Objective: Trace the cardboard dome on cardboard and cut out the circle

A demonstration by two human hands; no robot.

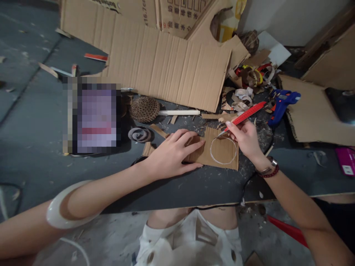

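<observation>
Two bare hands work close together on a black tabletop [194, 188]. Well left of the left hand [173, 153] lies a pixelated, unreadable flat object [97, 118]; nearer, just beyond that hand, sit a spiny round seed pod [144, 109] and a coil of rolled cardboard [140, 134]. The left hand is open and flat, its fingers slightly spread, gripping nothing and resting on the left part of a corrugated cardboard square [226, 162]. Its fingertips [200, 142] stop just beside a white-drawn circle [223, 164] on that square. The circle lies between the hands, nearer the right hand [244, 142], which is curled in a pencil-like grip around a red craft knife [245, 116]. The knife's long axis slopes from beyond the hand, up and to the right, down toward the circle's upper left edge. Its blade tip [220, 134] is at that line, though whether it touches the card is hard to tell. Beyond the right hand lie curled paper scraps [242, 101] and a blue hot glue gun [281, 105]; farther right sits a magenta object [345, 160].
</observation>
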